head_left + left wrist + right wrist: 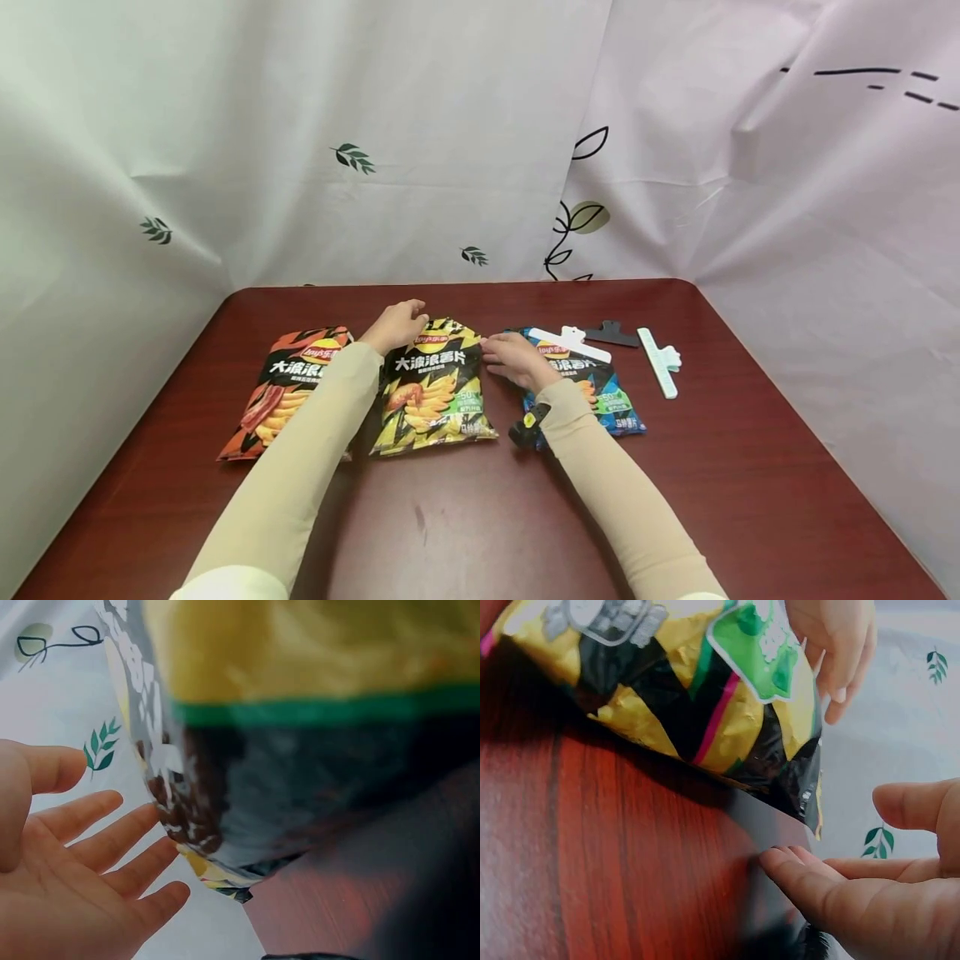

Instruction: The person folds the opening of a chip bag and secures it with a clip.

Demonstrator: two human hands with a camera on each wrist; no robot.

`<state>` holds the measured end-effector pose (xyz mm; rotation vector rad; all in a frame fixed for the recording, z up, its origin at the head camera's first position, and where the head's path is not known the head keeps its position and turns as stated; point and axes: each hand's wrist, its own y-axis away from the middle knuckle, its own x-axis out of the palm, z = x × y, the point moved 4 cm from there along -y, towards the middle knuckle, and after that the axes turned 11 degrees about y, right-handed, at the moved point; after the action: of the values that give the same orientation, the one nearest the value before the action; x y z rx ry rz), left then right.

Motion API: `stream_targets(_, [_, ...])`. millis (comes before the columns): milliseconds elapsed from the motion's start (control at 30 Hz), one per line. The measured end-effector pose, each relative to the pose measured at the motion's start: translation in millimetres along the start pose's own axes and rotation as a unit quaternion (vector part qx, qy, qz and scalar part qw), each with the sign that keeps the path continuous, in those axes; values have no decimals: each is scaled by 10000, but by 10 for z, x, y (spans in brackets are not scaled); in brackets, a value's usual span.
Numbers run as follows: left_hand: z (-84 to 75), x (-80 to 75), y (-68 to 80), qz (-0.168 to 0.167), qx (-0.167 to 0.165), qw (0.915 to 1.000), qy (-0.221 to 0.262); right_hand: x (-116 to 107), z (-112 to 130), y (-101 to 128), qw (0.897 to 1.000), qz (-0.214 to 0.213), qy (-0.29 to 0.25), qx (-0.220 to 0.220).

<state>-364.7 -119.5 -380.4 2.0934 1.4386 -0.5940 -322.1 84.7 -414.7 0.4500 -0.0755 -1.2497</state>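
Showing a yellow bag face up on the bench, between an orange bag and a blue bag. Flanking its upper edges with left hand and right hand, both with fingers extended, gripping nothing; perhaps touching, though hard to judge. Bearing a white clip across the blue bag's top, beside a mint clip and a black clip. Backed by leaf-printed cloth.

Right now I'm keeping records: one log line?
left hand: open | right hand: open | yellow bag: between hands | white clip: overlaps blue bag
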Motion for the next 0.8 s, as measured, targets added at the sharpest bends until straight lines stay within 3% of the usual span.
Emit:
stream_targets(300, [69,2,-64,7,-129,9999,-112,78,-36,-54,9997,-50,-209,86])
stream_targets(800, [147,29,-80,195,-43,9997,-116,137,-95,-124,9997,-37,-200,157])
